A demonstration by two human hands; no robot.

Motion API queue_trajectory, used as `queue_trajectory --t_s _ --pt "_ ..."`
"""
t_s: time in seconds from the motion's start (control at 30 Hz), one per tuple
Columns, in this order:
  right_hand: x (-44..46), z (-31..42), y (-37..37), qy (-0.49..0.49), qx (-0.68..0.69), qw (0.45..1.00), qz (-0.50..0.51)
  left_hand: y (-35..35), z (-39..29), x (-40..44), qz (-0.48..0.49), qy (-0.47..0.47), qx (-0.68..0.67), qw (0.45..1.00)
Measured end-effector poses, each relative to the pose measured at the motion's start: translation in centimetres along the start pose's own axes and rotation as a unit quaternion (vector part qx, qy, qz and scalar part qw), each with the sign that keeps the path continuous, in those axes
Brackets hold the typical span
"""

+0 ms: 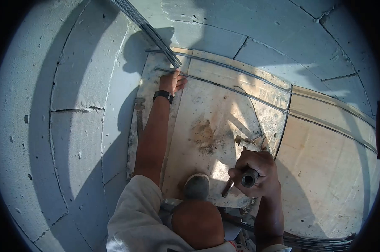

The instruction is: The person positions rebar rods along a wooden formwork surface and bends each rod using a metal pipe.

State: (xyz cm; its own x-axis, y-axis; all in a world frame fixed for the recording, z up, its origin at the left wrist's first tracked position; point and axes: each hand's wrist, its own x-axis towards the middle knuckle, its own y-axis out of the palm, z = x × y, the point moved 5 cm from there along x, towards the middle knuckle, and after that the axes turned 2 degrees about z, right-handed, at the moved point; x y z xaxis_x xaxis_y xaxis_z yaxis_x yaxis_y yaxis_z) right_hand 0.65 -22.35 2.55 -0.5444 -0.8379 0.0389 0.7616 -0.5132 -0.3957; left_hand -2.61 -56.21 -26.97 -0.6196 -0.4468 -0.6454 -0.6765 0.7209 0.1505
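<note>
My left hand, with a dark watch on the wrist, is over the left part of the board. Its fingers stretch to the right and lie apart. It touches or nearly touches the lower ends of a slanting bundle of ribbed rebar. A thin rebar rod passes beside or under the hand. My right hand is wrapped round a metal pipe handle, seen end-on. What the handle joins below is partly hidden; a pale lump and a rusty bar show beside the fist.
A second long rod runs along the wall side of the stained boards. Grey block walls stand at the left and far side. A rusty metal piece lies at the left edge. My knee and shoe are in front.
</note>
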Motion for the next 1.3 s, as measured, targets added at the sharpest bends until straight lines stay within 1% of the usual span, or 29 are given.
queue_trajectory --t_s 0.13,0.23,0.4,0.5,0.53,0.57,0.6,0.63,0.7,0.8,0.83,0.9,0.93,0.97,1.0,1.03,1.07,1.1,1.2,1.3 --pt "0.0 0.0 -0.2 -0.007 0.015 0.999 -0.033 0.0 0.7 0.5 -0.048 0.018 -0.012 0.999" --pt "-0.6 0.0 -0.9 0.0 0.023 0.999 -0.05 -0.2 0.9 0.8 -0.046 0.047 -0.009 0.998" --pt "-1.9 0.5 -2.5 -0.062 0.022 0.99 -0.123 -0.2 0.0 -0.7 -0.069 0.056 0.011 0.996" --pt "-3.9 0.7 -3.9 -0.059 0.004 0.984 -0.168 -0.5 0.4 -0.3 -0.069 0.065 0.005 0.996" --pt "-4.7 0.4 -4.1 -0.047 0.042 0.978 -0.201 -1.4 1.3 1.3 -0.067 0.05 0.005 0.996" --pt "-5.0 0.8 -4.7 -0.051 0.032 0.977 -0.203 -1.2 1.3 1.2 -0.058 0.056 -0.015 0.997" --pt "-5.4 1.1 -5.4 -0.058 0.026 0.978 -0.201 -1.5 1.4 1.3 -0.061 0.048 -0.005 0.997" --pt "-6.0 1.2 -6.1 -0.053 0.025 0.976 -0.212 -1.6 1.7 1.6 -0.063 0.063 -0.008 0.996" --pt "-6.9 1.3 -6.8 -0.057 0.038 0.973 -0.219 -1.3 1.2 0.9 -0.084 0.066 0.028 0.994" --pt "-8.6 1.3 -7.3 -0.049 0.05 0.966 -0.249 -2.2 1.5 2.4 0.005 0.069 0.029 0.997" --pt "-9.0 1.2 -7.5 -0.055 0.057 0.963 -0.258 -1.5 1.0 2.4 0.09 0.046 -0.017 0.995" --pt "-10.0 1.1 -7.7 -0.065 0.075 0.956 -0.275 -2.3 0.8 1.8 -0.004 0.075 0.098 0.992" --pt "-10.5 1.0 -7.7 -0.062 0.078 0.954 -0.281 -1.9 -0.1 0.3 -0.052 0.09 0.154 0.983" --pt "-11.0 0.9 -7.8 -0.06 0.081 0.953 -0.287 -1.5 -1.1 -0.9 -0.087 0.143 0.285 0.944" --pt "-11.3 1.0 -8.0 -0.058 0.082 0.951 -0.293 -0.4 -1.9 -2.2 -0.102 0.235 0.362 0.896" --pt "-11.5 1.1 -8.1 -0.056 0.086 0.95 -0.296 1.0 -2.4 -3.6 -0.117 0.324 0.432 0.834" --pt "-11.7 1.2 -8.1 -0.054 0.09 0.949 -0.299 2.3 -2.8 -4.9 -0.131 0.407 0.493 0.758" --pt "-11.8 1.3 -8.2 -0.05 0.094 0.947 -0.302 3.6 -2.8 -5.6 -0.107 0.469 0.544 0.687" --pt "-12.2 1.2 -8.5 -0.06 0.084 0.947 -0.306 6.3 -2.4 -6.6 -0.018 0.556 0.598 0.578" --pt "-12.4 1.3 -8.8 -0.068 0.068 0.948 -0.304 5.1 -1.8 -4.2 0.014 0.55 0.576 0.604"
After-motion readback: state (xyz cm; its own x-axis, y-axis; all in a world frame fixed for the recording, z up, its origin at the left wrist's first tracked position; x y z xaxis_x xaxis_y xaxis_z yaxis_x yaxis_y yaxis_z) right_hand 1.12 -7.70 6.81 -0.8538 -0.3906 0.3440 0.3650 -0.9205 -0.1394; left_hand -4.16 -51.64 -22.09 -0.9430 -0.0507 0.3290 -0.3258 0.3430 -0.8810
